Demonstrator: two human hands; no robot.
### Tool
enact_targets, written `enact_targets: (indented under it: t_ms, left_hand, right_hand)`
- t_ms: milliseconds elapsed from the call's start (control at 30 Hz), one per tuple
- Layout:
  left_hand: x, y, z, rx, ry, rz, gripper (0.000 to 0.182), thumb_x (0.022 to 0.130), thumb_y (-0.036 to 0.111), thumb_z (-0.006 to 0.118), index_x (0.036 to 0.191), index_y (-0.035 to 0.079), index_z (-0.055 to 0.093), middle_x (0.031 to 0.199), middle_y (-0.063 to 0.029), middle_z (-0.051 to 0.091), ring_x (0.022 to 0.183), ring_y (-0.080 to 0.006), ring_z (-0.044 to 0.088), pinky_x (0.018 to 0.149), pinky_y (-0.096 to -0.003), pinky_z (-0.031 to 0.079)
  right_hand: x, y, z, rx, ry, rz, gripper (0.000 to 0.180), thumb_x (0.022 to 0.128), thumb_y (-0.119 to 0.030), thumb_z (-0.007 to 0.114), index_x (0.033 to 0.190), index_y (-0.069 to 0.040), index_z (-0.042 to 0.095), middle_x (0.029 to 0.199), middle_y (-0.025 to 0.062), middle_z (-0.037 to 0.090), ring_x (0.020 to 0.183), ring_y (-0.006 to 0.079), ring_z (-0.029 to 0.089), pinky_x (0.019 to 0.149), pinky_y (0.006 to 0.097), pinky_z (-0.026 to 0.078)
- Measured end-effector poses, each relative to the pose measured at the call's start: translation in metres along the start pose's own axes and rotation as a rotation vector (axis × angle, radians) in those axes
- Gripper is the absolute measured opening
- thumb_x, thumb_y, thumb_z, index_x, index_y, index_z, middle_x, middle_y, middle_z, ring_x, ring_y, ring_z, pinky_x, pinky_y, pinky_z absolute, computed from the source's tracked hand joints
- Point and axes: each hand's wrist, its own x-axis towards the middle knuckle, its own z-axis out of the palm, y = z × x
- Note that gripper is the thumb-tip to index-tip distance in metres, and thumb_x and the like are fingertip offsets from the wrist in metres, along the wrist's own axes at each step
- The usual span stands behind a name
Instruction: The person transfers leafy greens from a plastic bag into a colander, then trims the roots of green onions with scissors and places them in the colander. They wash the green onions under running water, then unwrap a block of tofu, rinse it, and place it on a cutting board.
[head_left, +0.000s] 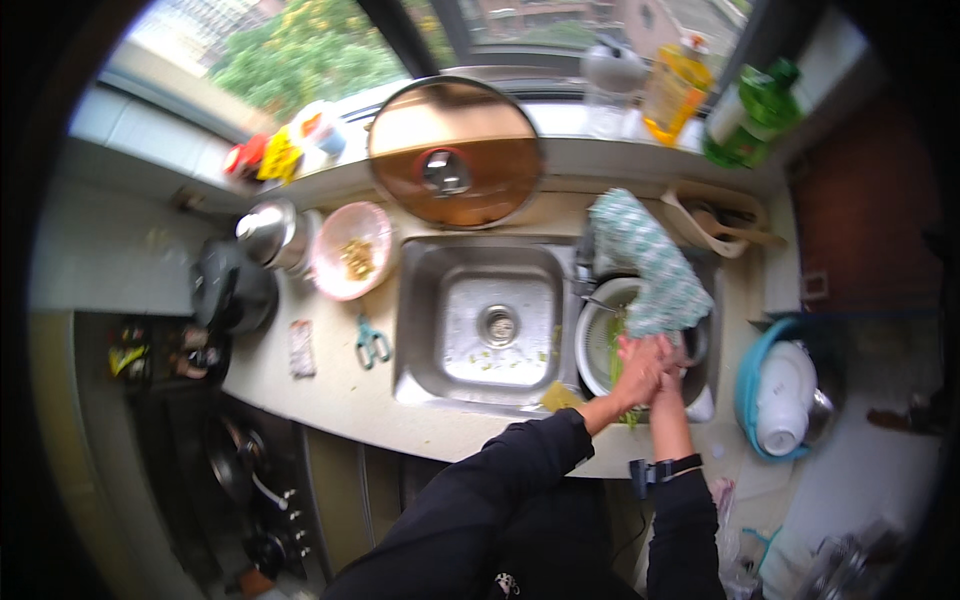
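Both hands meet over the right basin of the steel sink, above a white colander (592, 345) with green vegetable stalks (616, 352). My left hand (641, 367) overlaps my right hand (670, 364), and the fingers are blurred. Just beyond the fingertips lies a teal-and-white patterned cloth (652, 262), draped over the faucet area and the colander's edge. Whether the fingers touch the cloth or hold anything cannot be told. Green scraps lie in the left basin (487, 300), and a yellow sponge or cloth (561, 397) rests on the front rim.
Left of the sink are a pink bowl (326, 259) with food pieces, teal-handled scissors (371, 343) and a steel pot (266, 232). A round glass lid (480, 180) leans behind. Bottles (675, 94) line the sill. A blue basin (750, 382) holding white dishes stands at right.
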Motion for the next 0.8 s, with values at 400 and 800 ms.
enact_targets:
  t_ms: [400, 800]
  left_hand:
    - [0.002, -0.032, -0.034, 0.741, -0.728, 0.484, 0.038, 0.071, 0.022, 0.068, 0.101, 0.0, 0.064, 0.102, -0.0154, 0.067, 0.097, -0.0321, 0.066, 0.093, -0.0441, 0.047]
    - [0.024, -0.017, 0.014, -0.186, -0.212, -0.737, 0.027, 0.086, 0.033, 0.067, 0.081, 0.007, 0.073, 0.087, -0.0152, 0.074, 0.087, -0.0342, 0.073, 0.075, -0.0437, 0.057]
  right_hand:
    - [0.008, 0.001, 0.012, -0.285, 0.496, 0.093, 0.039, 0.09, -0.028, 0.053, 0.116, 0.0, 0.062, 0.119, 0.0135, 0.066, 0.102, 0.0286, 0.065, 0.093, 0.0437, 0.052]
    - [-0.012, -0.024, -0.033, -1.085, 0.404, -0.399, 0.051, 0.101, -0.042, 0.053, 0.124, 0.003, 0.061, 0.136, 0.0191, 0.056, 0.12, 0.0248, 0.056, 0.102, 0.0383, 0.042]
